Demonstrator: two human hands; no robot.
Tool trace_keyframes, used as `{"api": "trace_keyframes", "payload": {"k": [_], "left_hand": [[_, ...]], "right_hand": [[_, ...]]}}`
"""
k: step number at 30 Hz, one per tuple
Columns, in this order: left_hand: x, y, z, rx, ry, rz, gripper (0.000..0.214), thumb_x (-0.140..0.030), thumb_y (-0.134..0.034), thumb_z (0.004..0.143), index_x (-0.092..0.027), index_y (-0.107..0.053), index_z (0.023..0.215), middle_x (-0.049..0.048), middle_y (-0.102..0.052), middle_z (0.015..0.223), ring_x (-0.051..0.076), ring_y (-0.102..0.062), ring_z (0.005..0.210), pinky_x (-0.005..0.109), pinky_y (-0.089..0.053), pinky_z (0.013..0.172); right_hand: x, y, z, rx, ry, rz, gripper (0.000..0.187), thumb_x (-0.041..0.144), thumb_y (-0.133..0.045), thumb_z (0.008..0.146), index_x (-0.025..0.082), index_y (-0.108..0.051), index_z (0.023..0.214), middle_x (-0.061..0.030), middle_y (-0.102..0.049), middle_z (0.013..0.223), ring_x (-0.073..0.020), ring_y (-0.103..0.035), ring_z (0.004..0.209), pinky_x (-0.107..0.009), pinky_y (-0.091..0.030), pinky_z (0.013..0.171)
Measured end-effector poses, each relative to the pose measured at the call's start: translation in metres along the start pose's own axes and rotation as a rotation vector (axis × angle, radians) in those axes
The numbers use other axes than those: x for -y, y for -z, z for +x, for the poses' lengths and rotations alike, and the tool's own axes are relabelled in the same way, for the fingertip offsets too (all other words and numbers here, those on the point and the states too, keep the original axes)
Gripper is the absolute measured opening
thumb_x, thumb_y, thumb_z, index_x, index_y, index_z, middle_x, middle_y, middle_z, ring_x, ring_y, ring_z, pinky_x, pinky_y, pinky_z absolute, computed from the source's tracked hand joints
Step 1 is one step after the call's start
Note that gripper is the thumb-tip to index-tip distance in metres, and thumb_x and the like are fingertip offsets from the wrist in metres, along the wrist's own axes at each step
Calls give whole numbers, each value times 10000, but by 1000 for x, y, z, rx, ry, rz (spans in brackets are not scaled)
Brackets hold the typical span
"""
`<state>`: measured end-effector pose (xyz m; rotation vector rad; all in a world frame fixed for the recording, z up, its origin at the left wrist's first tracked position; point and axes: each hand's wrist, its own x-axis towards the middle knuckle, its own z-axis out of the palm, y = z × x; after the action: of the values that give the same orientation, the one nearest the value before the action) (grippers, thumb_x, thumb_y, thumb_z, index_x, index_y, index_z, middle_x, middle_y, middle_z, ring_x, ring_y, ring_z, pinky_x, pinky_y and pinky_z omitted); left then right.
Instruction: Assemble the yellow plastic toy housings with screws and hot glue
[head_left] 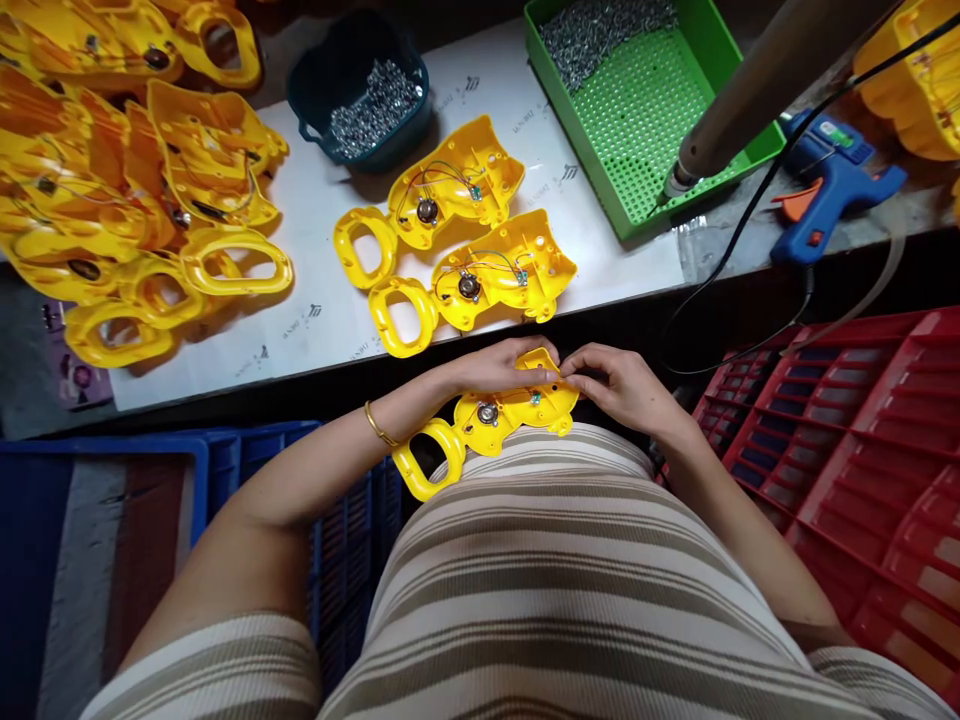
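Note:
Close to my lap is a yellow plastic toy shell half (pixel 502 420) with a ring handle, a round speaker, thin wires and a small circuit board inside. My left hand (pixel 510 365) is wrapped over its upper edge and holds it. At the shell's right end, my right hand (pixel 611 385) has thumb and fingers pinched together; whatever lies between them is too small to make out. Two matching shell halves, an upper one (pixel 457 185) and a lower one (pixel 506 270), lie open side up on the white-covered table (pixel 315 345) just beyond my hands.
A heap of yellow shells (pixel 112 200) covers the table's left side. Behind stand a dark bowl of screws (pixel 307 95) and a green basket (pixel 600 190) with metal pieces. A hanging screwdriver (pixel 720 140) reaches over the basket near a blue glue gun (pixel 817 190). Red crates (pixel 825 500) stand right.

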<state>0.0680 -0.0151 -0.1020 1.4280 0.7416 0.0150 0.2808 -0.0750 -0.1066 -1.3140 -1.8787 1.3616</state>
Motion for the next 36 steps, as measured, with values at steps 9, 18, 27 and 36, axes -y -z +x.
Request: {"api": "trace_keyframes", "payload": {"k": [9, 18, 27, 36], "left_hand": [[-9, -8, -7, -88, -47, 98, 305, -417, -637, 823, -153, -577, 964, 24, -602, 933, 145, -552, 873, 274, -440, 821], [-15, -15, -17, -172, 29, 225, 290, -427, -617, 834, -181, -564, 979, 2, -621, 889, 149, -559, 822, 265, -422, 761], [-14, -17, -26, -238, 9, 225, 268, -428, -604, 853, -191, -562, 972, -8, -635, 873, 139, -585, 798, 241, -429, 732], [-28, -27, -39, -266, 28, 310, 206, -347, -558, 860, -206, -553, 1010, 1, -649, 889, 142, -595, 766, 255, -446, 732]], "right_hand": [[5, -2, -5, -1, 3, 62, 127, 171, -565, 850, 177, -685, 891, -45, -693, 924, -152, -645, 855, -294, -493, 789], [2, -12, -10, -73, -108, 290, 124, 282, -619, 831, 191, -698, 861, -53, -668, 948, -161, -632, 886, -283, -533, 731], [-1, -26, -5, -74, -316, 756, 286, 375, -798, 669, 172, -667, 823, -21, -654, 876, -140, -615, 839, -292, -529, 781], [1, -29, -7, 80, -472, 1082, 510, 269, -852, 601, 190, -685, 1076, -64, -712, 1083, -165, -658, 950, -311, -513, 881]]}}
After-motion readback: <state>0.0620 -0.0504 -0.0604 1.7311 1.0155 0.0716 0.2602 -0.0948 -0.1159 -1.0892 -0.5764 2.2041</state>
